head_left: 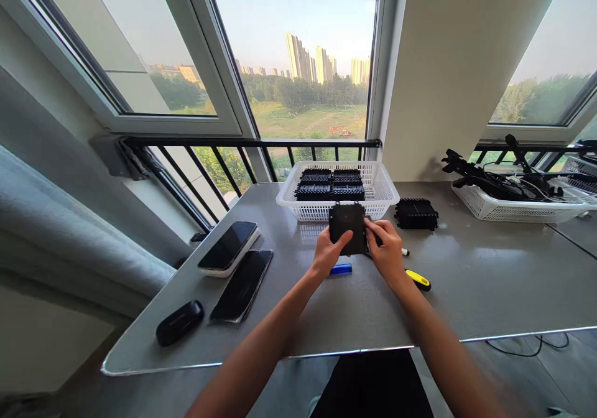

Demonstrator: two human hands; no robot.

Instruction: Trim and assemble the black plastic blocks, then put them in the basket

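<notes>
Both my hands hold a flat black square plastic part (346, 225) upright above the grey table (489, 281). My left hand (328, 252) grips its lower left edge with the thumb on its face. My right hand (385, 246) is closed around its right edge. Just behind it stands a white mesh basket (385, 189) with several similar black parts inside. Another black part (416, 213) lies on the table right of the basket. A blue object (341, 269) lies under my left hand, and a yellow-and-black tool (418, 279) lies beside my right wrist.
Two phones (229, 246) (242, 285) and a black case (180, 322) lie at the table's left. A second white basket (494, 206) with black gear and cables stands at the far right. A black railing (252, 142) and windows are behind the table.
</notes>
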